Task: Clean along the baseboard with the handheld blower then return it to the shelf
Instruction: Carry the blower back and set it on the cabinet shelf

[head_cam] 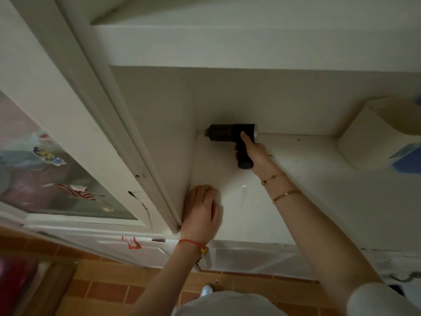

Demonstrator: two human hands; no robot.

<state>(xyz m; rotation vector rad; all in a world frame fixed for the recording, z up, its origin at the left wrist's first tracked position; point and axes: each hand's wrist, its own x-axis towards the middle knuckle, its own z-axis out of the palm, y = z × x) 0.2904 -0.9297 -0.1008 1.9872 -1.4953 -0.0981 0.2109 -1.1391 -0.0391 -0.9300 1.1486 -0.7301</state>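
A black handheld blower point(230, 133) lies at the back of a white shelf point(307, 156), its nozzle pointing left into the corner. My right hand point(255, 153) grips its handle, the thumb lying along the handle's top. My left hand point(202, 208) rests on the shelf's front left part next to the side panel, fingers loosely bent and holding nothing. No baseboard can be told apart in this view.
A white cabinet door point(75, 124) with a glass pane and stickers stands to the left. A white and blue box point(387, 142) sits on the shelf at the right. Another shelf board point(227, 49) lies above. Orange floor tiles point(102, 288) show below.
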